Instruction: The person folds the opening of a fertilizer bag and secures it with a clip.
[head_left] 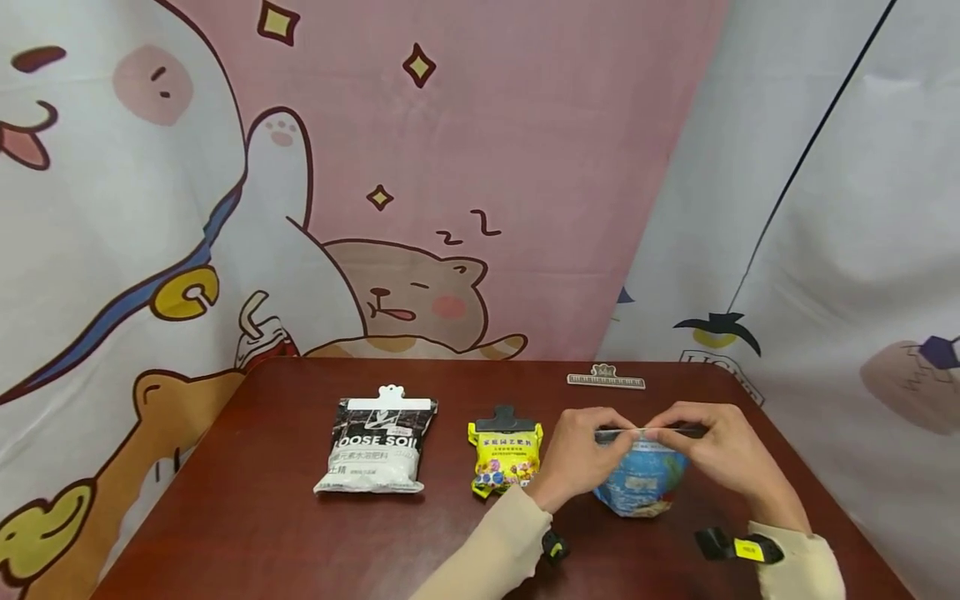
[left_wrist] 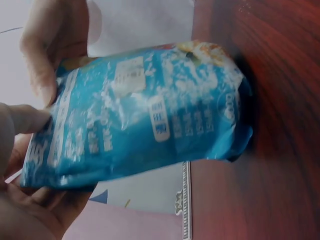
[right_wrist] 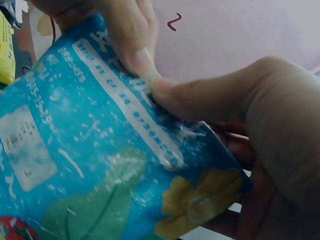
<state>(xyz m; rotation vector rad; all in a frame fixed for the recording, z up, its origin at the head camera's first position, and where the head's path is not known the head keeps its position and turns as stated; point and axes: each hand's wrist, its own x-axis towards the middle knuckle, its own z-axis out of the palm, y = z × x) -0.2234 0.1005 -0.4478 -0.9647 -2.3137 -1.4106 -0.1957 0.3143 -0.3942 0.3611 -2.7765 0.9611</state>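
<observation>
A blue plastic packet [head_left: 641, 482] with printed text and a pale label stands upright on the table at the right. My left hand [head_left: 579, 450] pinches its top edge from the left side, and my right hand [head_left: 720, 442] pinches the same edge from the right. The thumbs nearly meet at the middle of the edge. Seen from the left wrist, the packet [left_wrist: 155, 117] shows its full lower end by the table. The right wrist view has the packet [right_wrist: 95, 130] close up, with a yellow flower and green leaf printed on it; some fingers are hidden behind it.
To the left lies a yellow packet [head_left: 507, 458] with a dark clip [head_left: 505, 419] on its top. Farther left is a black and white soil bag [head_left: 378, 450] under a white clip [head_left: 390, 400]. A loose long clip [head_left: 606, 380] lies near the back edge of the brown table [head_left: 247, 500].
</observation>
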